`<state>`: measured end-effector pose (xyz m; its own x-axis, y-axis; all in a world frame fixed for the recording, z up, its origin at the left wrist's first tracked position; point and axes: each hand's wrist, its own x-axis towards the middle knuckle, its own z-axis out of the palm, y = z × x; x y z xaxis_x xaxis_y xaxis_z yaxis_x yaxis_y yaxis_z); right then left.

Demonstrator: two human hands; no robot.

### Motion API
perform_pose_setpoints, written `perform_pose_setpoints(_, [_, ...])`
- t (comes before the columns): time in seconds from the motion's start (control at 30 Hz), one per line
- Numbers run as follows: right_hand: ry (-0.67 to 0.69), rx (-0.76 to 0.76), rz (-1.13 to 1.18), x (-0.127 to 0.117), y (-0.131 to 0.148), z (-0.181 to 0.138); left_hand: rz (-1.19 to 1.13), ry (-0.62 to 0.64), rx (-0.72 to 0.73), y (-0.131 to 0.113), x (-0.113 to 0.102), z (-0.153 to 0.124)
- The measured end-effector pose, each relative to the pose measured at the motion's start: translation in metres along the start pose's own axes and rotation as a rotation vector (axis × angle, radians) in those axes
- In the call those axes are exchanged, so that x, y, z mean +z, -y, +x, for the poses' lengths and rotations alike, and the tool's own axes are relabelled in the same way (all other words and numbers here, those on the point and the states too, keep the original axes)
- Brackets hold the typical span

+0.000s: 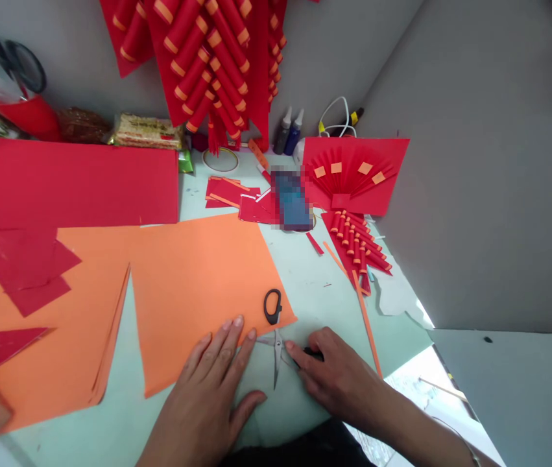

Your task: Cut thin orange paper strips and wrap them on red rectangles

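A sheet of orange paper [198, 279] lies in front of me, its near edge at my left hand [217, 376]. That hand rests flat, fingers stretched out over the edge and the thumb apart on the table. My right hand [334, 370] is closed around one black handle of a pair of scissors [278, 342]. The scissors are spread wide. Their other black loop lies over the corner of the orange sheet, one blade points toward me, and the other reaches to my left fingertips.
More orange sheets [61, 272] and red paper [71, 185] lie to the left. Red paper firecracker decorations [353, 240] and a red card with a fan [353, 175] stand at the right. A blurred phone [292, 201], glue bottles [295, 133] and a red cup [23, 113] sit further back.
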<state>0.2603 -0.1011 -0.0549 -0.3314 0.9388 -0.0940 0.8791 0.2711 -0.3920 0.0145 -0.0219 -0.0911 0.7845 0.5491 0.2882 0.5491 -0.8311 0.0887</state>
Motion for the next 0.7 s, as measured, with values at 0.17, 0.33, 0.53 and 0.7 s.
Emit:
perform_pose_setpoints(0.17, [-0.029, -0.004, 0.007, 0.0018, 0.0024, 0.0012, -0.007, 0.015, -0.005, -0.0006, -0.0001, -0.0008])
perform_pose_setpoints(0.33, [-0.038, 0.009, 0.002, 0.0027, 0.0052, 0.0005, -0.026, 0.008, -0.021, -0.0015, -0.0003, -0.0014])
perform_pose_setpoints(0.53, [-0.015, 0.013, -0.002, 0.0028, 0.0084, 0.0006, -0.031, 0.022, -0.033, -0.0017, -0.0022, -0.0008])
perform_pose_setpoints(0.7, [-0.021, -0.006, -0.007, 0.0066, 0.01, -0.0003, -0.031, 0.006, -0.021, -0.0009, -0.0017, -0.0009])
